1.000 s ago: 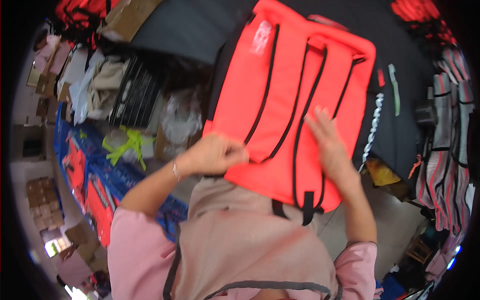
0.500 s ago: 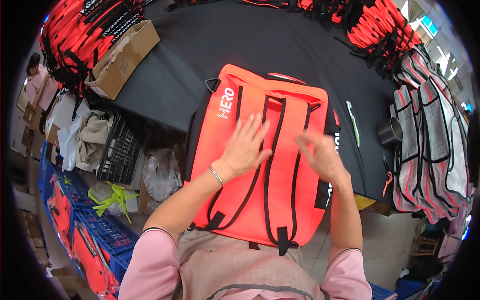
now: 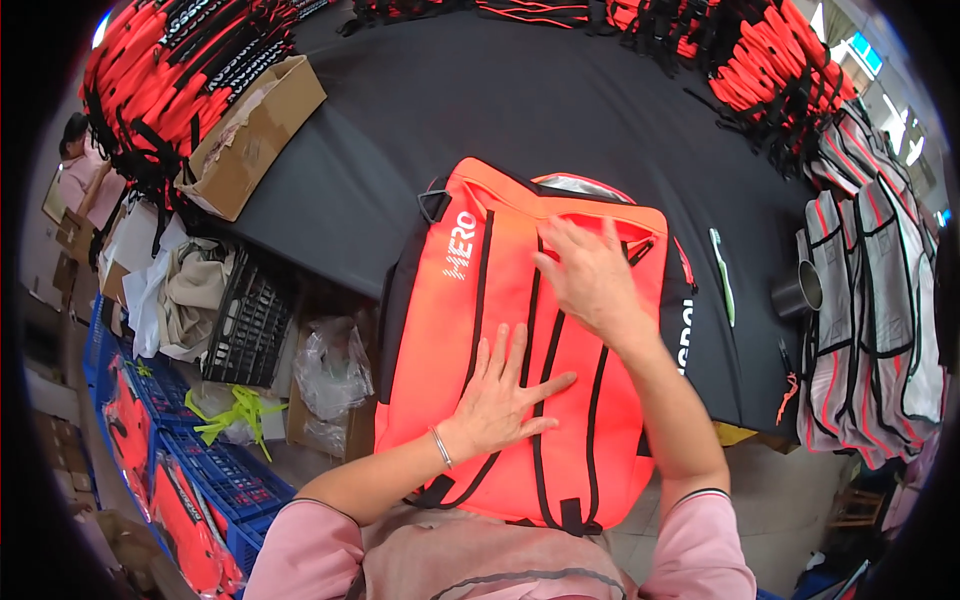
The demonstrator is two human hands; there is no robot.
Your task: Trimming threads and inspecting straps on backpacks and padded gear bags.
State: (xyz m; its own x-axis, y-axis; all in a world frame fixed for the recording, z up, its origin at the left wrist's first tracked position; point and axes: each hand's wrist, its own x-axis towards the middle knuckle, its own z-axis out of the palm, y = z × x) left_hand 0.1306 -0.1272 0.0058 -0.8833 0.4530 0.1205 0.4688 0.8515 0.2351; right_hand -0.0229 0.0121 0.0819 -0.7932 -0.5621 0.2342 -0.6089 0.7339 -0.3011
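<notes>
A bright orange-red backpack (image 3: 425, 330) with black trim lies at the near edge of the dark table, its two shoulder straps facing up. My left hand (image 3: 497, 388) rests flat on the lower middle of the straps, fingers spread. Higher up, my right hand (image 3: 590, 275) lies over the strap tops just below the upper edge, its fingers apart. Neither hand grips anything that I can see. Silvery lining (image 3: 580, 185) shows at the bag's far edge. A black side panel with white lettering runs along the right.
Right of the bag lie a green-and-white toothbrush (image 3: 722, 275) and a dark metal cup (image 3: 797, 289) on its side. Grey bags (image 3: 870, 290) are stacked at the right edge. A cardboard box (image 3: 255, 140) and orange-black bags (image 3: 165, 80) stand far left. Blue crates (image 3: 215, 455) sit lower left.
My right hand has moved up and left to the tops of the straps. My left hand has slid down the bag with its fingers spreading wider. The view has shifted slightly.
</notes>
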